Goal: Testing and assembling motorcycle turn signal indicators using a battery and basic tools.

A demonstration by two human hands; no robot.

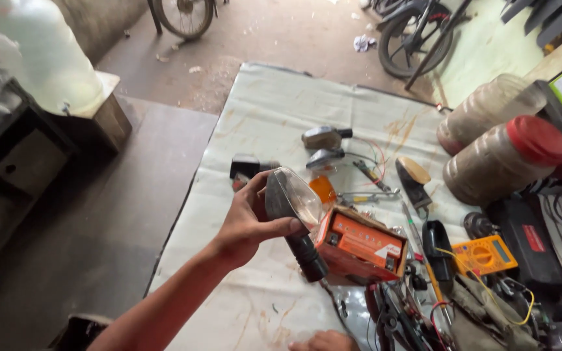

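My left hand (245,224) is raised above a white sheet (274,110) and grips a turn-signal lamp (292,198) with a clear lens and a black stem that points down and right. The stem's end hangs just beside an orange battery box (359,246) lying on the sheet. Only the top of my right hand (323,340) shows at the bottom edge, near a tangle of wires; its fingers are hidden. Two more grey signal lamps (323,138) (325,158) with wires lie farther back, and an orange lens (323,190) lies behind the held lamp.
A yellow multimeter (486,253), pliers, screwdrivers and wires crowd the sheet's right side. Two large plastic jars (508,159) lie at the right. A small black part (245,166) sits by my hand. A big water jug (40,52) stands at the left; bicycle wheels (417,36) stand beyond.
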